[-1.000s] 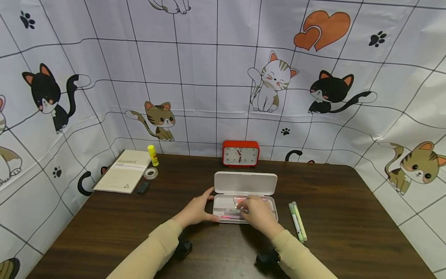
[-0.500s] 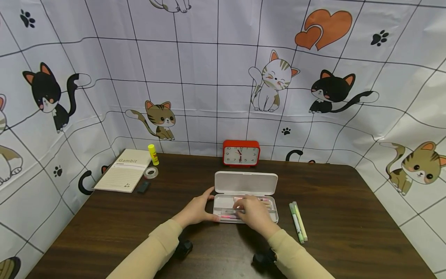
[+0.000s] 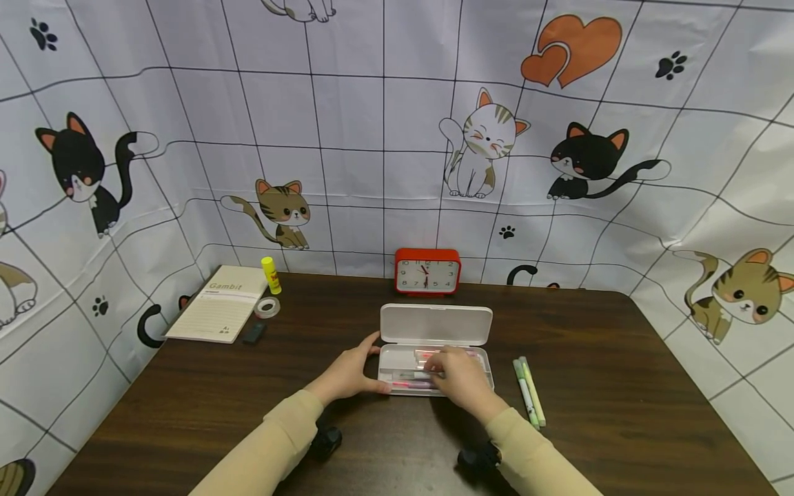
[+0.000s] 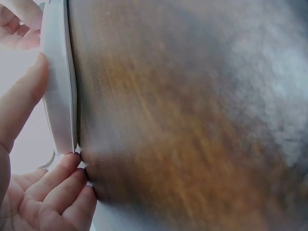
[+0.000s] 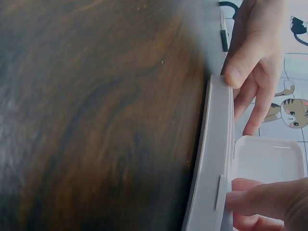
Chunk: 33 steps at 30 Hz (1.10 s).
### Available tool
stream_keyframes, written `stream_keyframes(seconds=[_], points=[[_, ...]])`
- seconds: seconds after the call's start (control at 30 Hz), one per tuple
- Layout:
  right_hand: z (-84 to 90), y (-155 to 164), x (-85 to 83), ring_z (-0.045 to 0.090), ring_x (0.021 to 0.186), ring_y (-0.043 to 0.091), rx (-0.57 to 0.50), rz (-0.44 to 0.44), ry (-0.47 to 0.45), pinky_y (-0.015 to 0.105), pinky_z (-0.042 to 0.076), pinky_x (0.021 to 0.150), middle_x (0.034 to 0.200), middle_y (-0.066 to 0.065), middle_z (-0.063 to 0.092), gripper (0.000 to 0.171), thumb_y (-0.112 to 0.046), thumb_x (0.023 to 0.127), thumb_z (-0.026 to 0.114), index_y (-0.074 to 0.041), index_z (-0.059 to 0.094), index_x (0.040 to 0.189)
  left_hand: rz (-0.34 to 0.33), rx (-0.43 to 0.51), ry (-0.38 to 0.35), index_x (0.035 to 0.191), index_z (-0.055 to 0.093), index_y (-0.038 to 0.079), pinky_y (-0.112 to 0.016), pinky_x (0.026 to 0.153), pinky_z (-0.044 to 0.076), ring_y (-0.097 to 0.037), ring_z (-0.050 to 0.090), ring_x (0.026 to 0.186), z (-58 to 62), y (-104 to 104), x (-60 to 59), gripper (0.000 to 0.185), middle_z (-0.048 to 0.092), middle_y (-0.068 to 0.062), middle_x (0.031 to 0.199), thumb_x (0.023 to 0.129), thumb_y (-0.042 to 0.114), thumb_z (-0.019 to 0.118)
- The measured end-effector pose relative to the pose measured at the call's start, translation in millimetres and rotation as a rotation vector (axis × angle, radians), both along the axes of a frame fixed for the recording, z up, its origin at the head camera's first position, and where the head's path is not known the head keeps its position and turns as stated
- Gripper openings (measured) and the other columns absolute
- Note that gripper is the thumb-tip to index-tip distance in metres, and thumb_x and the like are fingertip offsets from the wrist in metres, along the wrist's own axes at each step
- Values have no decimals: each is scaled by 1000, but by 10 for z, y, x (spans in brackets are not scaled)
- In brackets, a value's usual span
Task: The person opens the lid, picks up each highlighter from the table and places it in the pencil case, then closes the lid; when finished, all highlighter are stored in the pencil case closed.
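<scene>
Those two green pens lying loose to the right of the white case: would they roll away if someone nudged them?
Probably, a little. The two green pens look slim and round, lying flat on the smooth wooden table, so a sideways nudge would likely roll them. They seem stiff and light, easy to pinch. Lying side by side, one may bump the other.

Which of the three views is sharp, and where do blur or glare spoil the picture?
Head view: sharp and evenly lit, pencil case clear. Left wrist view: table blurred, with pale glare at upper right. Right wrist view: table soft, left hand fairly crisp.
</scene>
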State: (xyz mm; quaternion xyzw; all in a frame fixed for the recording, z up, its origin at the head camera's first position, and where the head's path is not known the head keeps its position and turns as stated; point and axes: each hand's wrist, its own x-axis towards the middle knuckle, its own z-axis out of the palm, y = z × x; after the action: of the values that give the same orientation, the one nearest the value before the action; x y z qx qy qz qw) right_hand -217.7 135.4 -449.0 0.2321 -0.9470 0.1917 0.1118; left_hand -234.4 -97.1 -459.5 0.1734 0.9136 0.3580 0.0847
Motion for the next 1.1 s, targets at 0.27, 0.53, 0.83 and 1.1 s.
stream_keyframes(seconds=[0.27,0.53,0.83,1.1], points=[[-10,-19,9,60,75,15,-7,10,5,33,48,60,79,-4,61,8,-14,75,78,-18,72,77,-3,-2,4,148,23,-1,-52,105,34,-36,46,127,-2,3,-3,106,54,-18,134,69,33,85],[48,109,42,61,73,12,-23,-16,21,31,50,63,78,-3,64,7,-11,77,76,-16,72,82,-2,3,1,148,24,-1,-52,105,34,-37,45,127,0,4,4,106,54,-18,134,69,33,86],[88,301,54,57,69,10,-44,-102,-1,29,46,59,74,-5,61,7,-16,79,76,-16,73,86,6,-6,-3,148,23,-1,-52,105,34,-36,45,128,-11,-7,-1,106,54,-17,135,69,35,85],[108,509,88,49,62,8,-60,-130,-17,26,41,54,74,-2,62,11,-9,78,75,-12,72,87,12,-4,-9,148,23,1,-51,106,33,-35,45,128,-21,1,-15,107,54,-16,134,69,35,85]])
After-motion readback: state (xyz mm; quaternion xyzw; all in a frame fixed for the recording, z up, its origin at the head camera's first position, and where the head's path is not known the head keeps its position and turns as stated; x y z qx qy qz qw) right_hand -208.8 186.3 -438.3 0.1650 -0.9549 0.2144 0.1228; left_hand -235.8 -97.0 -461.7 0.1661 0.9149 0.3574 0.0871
